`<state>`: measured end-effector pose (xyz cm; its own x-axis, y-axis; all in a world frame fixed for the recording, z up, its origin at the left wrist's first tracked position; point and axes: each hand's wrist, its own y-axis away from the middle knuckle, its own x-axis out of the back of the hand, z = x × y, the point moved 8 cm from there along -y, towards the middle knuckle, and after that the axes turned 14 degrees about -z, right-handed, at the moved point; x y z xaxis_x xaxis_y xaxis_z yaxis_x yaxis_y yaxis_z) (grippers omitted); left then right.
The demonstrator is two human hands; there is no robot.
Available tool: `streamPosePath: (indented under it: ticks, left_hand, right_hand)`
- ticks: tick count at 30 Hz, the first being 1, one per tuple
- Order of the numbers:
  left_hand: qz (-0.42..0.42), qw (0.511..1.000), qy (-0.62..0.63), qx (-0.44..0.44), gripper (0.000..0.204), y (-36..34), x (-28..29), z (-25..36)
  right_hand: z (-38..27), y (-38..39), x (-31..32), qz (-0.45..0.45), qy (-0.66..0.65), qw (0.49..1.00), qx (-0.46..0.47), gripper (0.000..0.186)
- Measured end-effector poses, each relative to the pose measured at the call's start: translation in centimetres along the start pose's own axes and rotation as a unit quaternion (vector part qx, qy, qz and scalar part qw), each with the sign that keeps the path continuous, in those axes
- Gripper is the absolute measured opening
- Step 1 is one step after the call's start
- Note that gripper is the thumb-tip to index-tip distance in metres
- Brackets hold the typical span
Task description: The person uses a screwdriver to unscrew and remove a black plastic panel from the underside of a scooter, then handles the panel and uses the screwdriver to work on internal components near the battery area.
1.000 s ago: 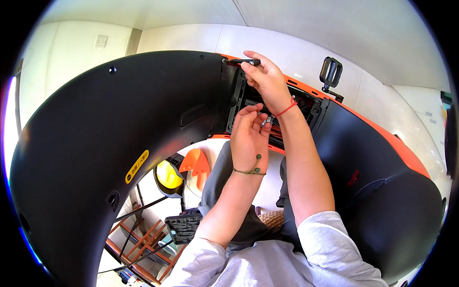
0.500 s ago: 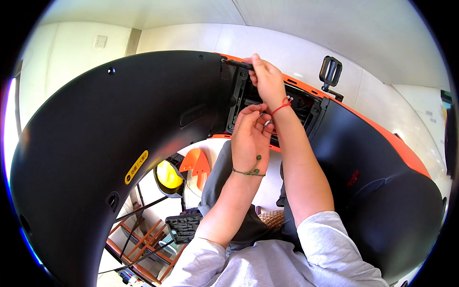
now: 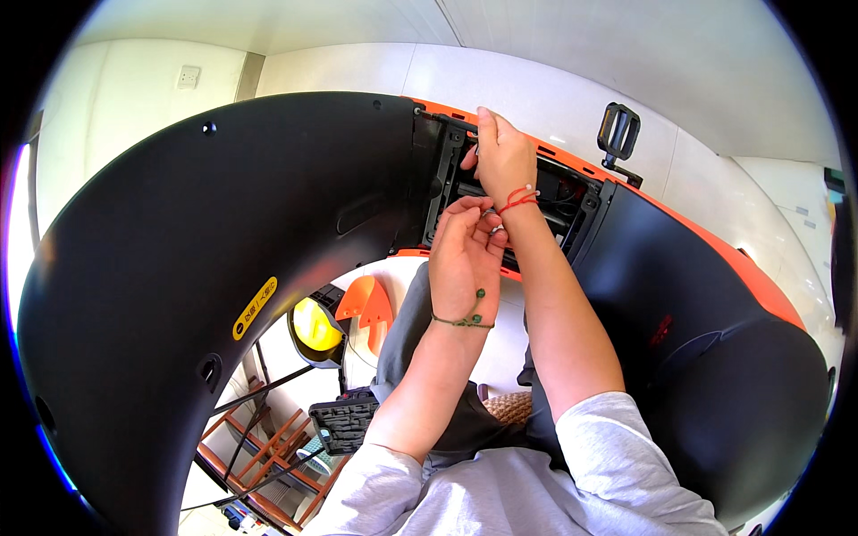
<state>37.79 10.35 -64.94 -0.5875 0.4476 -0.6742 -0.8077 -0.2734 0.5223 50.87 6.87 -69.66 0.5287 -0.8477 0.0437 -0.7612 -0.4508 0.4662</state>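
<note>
A large curved black panel [image 3: 268, 196] and a black moulded seat-like part [image 3: 724, 339] flank an open frame bay [image 3: 563, 201] with dark rails inside. Orange trim [image 3: 433, 109] runs along the bay's far edge. My right hand [image 3: 507, 161] is at that far edge, fingers curled and thumb raised; what it grips is mostly hidden behind the fingers. Just below its wrist, my left hand [image 3: 466, 246] is over the near side of the bay, palm up, with fingertips curled around small shiny metal pieces [image 3: 497, 230], too small to name.
A black pedal [image 3: 618, 132] on a crank sticks out beyond the far edge. Below left are a yellow piece [image 3: 316, 324] in a black holder, an orange plastic part [image 3: 366, 304], an open black tool case [image 3: 343, 423] and a brown wooden rack [image 3: 259, 460].
My right hand has turned at the wrist and shifted slightly nearer; the dark bar that showed at its fingers is now hidden. My left hand has barely moved.
</note>
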Motion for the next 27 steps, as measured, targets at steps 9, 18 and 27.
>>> streamPosePath:
  ticks: [9, 18, 27]
  left_hand:
    - [-0.016, 1.0, -0.005, 0.009, 0.014, 0.1, 0.3, -0.2]
    - [-0.006, 1.0, -0.001, 0.01, 0.014, 0.3, 0.7, -0.1]
    - [-0.011, 1.0, 0.007, 0.019, 0.013, 0.3, 0.7, -0.6]
  right_hand:
    - [0.5, -0.8, -2.9, -0.094, -0.422, 0.901, 0.038, 0.038]
    - [-0.8, 0.1, -0.3, 0.051, -0.038, 0.991, 0.115, 0.036]
    - [1.8, -0.8, -2.7, -0.056, -0.523, 0.85, 0.024, 0.036]
